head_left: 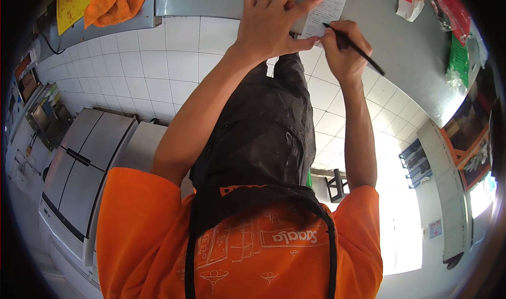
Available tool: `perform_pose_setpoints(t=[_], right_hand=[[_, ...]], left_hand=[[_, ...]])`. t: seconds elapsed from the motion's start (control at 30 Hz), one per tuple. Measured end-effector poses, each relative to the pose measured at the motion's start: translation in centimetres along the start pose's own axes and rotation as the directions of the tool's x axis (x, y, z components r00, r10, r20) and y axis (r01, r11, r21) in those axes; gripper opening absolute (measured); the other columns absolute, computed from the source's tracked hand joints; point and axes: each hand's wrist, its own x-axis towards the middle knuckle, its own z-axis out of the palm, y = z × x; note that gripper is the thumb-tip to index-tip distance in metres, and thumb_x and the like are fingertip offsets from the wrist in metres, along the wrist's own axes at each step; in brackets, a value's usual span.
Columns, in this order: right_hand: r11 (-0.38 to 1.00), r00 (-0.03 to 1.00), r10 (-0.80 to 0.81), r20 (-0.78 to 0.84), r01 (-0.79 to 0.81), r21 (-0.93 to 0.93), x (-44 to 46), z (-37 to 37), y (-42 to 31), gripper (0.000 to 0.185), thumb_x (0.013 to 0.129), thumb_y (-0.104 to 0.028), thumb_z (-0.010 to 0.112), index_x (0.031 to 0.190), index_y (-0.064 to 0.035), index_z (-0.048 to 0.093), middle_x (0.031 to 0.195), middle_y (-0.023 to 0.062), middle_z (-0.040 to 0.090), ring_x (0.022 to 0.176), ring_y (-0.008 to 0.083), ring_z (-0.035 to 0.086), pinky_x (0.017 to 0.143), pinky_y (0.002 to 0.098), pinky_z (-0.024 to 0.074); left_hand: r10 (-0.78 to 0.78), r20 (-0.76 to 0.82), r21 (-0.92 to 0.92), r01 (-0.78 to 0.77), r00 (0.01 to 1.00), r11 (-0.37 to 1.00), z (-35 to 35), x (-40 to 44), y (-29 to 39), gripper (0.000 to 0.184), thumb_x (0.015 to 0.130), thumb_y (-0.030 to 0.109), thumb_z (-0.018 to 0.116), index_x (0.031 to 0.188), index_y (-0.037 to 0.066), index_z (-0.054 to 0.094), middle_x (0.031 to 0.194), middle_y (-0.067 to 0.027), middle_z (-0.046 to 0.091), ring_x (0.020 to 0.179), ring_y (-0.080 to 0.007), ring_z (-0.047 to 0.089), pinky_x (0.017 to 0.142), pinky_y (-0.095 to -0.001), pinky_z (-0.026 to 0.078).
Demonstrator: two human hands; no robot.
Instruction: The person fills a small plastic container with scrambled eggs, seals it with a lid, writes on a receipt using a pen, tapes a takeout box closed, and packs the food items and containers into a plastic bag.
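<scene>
White tiles (147, 56) cover much of the room below and nearer the body than the paper slip, with a steel-doored appliance (89, 162) well off to the slip's left. The grey metal worktop (400, 51) runs across the top of the view and carries the slip. A wearer's black apron (263, 135) lies on the near side of the slip. Well to its left are an orange cloth (118, 3) and a yellow sheet (74, 3); to its right are red packaging (453, 9) and a green packet (457, 61).

The printed paper slip (330, 1) lies between the hands, its long axis running away from the body, the far end leaning right. The left hand (266, 27) is nearer: spread wide, its index finger and thumb reach the slip's left side and near end. What is under its palm, I cannot tell. The right hand (345, 54), at the slip's near right, grips a black pen (363, 55), which slants across with its tip at the slip's near part; whether it touches is unclear.
</scene>
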Motion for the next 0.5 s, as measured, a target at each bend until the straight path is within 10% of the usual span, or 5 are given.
perform_pose_setpoints(t=[0.27, 0.5], right_hand=[[0.973, 0.97, 0.219, -0.102, -0.21, 0.096, 0.6, 0.0, -0.5, 0.013, 0.075, -0.001, 0.07, 0.084, -0.0008, 0.062, 0.067, 0.0091, 0.064, 0.056, 0.0147, 0.061, 0.054, 0.0272, 0.0498], [0.999, 0.994, 0.036, -0.099, -0.036, -0.002, 2.2, 0.8, -0.1, 0.014, 0.075, -0.003, 0.071, 0.085, -0.0023, 0.061, 0.071, 0.0088, 0.065, 0.058, 0.0169, 0.062, 0.054, 0.0295, 0.0505]], left_hand=[[-0.014, -0.012, -0.052, 0.013, 1.0, 0.999, 0.0, 0.0, 0.1, 0.091, 0.061, 0.061, 0.083, 0.142, 0.031, 0.055, 0.101, 0.0016, 0.052, 0.092, -0.0216, 0.047, 0.081, -0.0403, 0.031], [-0.007, -0.021, -0.04, 0.006, 1.0, 0.999, 0.0, 0.1, 0.1, 0.091, 0.061, 0.06, 0.083, 0.142, 0.03, 0.055, 0.101, 0.0009, 0.053, 0.092, -0.0213, 0.047, 0.081, -0.0397, 0.031]])
